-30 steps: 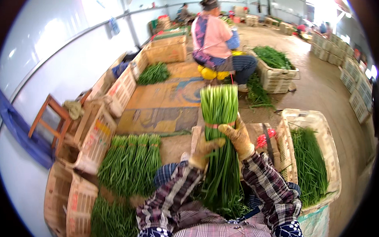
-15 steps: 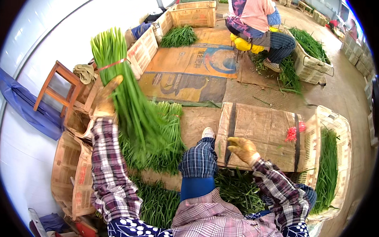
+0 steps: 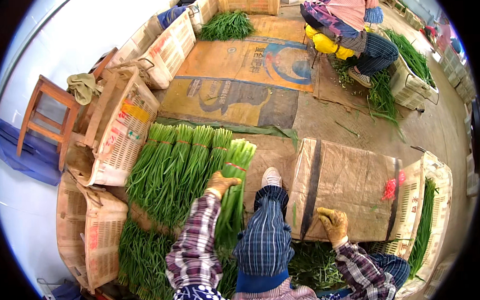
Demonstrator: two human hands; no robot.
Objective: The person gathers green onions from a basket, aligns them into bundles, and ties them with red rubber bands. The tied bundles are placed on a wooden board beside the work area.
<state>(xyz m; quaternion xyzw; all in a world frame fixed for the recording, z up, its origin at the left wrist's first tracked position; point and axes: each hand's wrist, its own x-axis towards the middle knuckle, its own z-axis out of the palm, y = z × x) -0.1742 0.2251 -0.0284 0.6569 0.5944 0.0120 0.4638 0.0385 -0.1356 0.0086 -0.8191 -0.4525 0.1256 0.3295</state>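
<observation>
My left hand (image 3: pixel 221 183), in a stained yellow glove, grips a bunch of garlic chives (image 3: pixel 236 187) tied with a red band. The pale cut ends point away from me and the green leaves trail toward my leg. Just left of it lies a row of several tied chive bunches (image 3: pixel 179 157), side by side with their red bands in line. My right hand (image 3: pixel 333 224), gloved too, hovers over the near part of a board wrapped in brown plastic (image 3: pixel 352 191). Its fingers are curled, and nothing shows in them. Red bands (image 3: pixel 393 185) hang at the board's right side.
Plastic crates (image 3: pixel 128 132) stand at left, beside a wooden stool (image 3: pixel 46 117). More chives (image 3: pixel 143 259) lie nearer me. A crate (image 3: pixel 437 196) with greens is at right. A seated person (image 3: pixel 346 19) works at far right beside another crate. Flattened sacks (image 3: pixel 237 71) cover the floor ahead.
My left hand has swung the bunch down and right, from raised at the left to the right end of the row. My right hand's fingers have curled in. The view has shifted.
</observation>
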